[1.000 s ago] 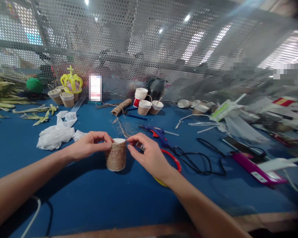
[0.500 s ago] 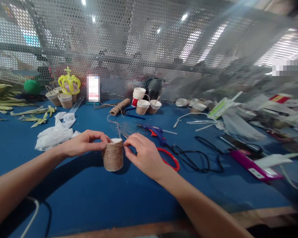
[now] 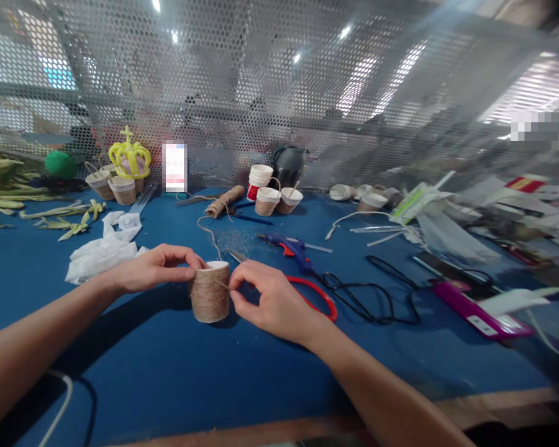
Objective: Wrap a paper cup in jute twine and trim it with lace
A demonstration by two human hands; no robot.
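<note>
table [image 3: 242,379]: blue top, wooden front edge
white cable [image 3: 63,403]: loops over near left corner
left hand [image 3: 163,270]: part curled, thumb and fingertips closed on cup's left rim
right hand [image 3: 272,301]: thumb and fingertips pinched together on a thin strand [image 3: 223,286] at cup's right side
cup [image 3: 209,299]: upright on table between both hands, brown string wound round it, white inside
scissors [image 3: 323,302]: red handle partly behind right hand
glue gun [image 3: 299,253]: blue, just past scissors, black cord off right
white cloth [image 3: 97,257]: crumpled, beyond left forearm
loose string [image 3: 212,234]: runs between cup and string roll [image 3: 226,202]
small cups [image 3: 266,203]: stand right of roll
kettle [image 3: 290,166]: dark, behind those cups
yellow crown [image 3: 129,161]: far left, above more cups
metal mesh [image 3: 214,74]: across back
</note>
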